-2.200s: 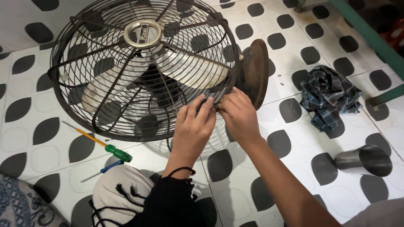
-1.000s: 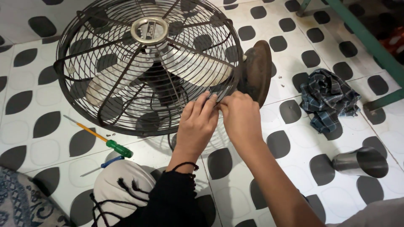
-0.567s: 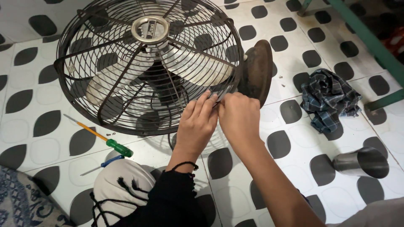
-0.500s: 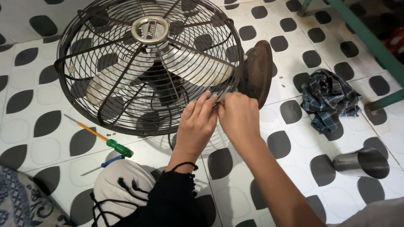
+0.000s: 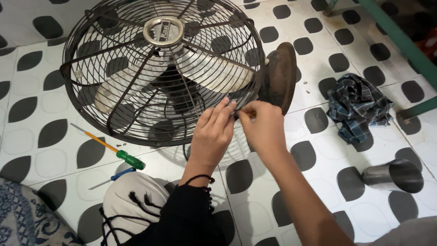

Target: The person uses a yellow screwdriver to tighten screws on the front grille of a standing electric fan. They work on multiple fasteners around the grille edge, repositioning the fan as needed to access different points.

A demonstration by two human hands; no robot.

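The fan (image 5: 164, 73) is lying on the tiled floor (image 5: 291, 182) with its wire guard (image 5: 114, 91) facing up, the rusty round base (image 5: 278, 75) standing on edge at its right rim. The guard is sitting closed over the pale blades (image 5: 214, 75), so judging by that the cage is not yet off and the work at its rim is unfinished. Both hands are meeting at the guard's lower right edge: the left hand (image 5: 211, 136) is pressing its fingertips against the wires, and the right hand (image 5: 263, 127) is pinching thumb and forefinger on something very small there, too small to identify. A crumpled plaid cloth (image 5: 358, 107) and a steel cup (image 5: 395, 175) are lying to the right. A green-handled screwdriver (image 5: 109, 148) and a smaller blue-handled tool (image 5: 113, 176) are resting untouched beside the person's knee.
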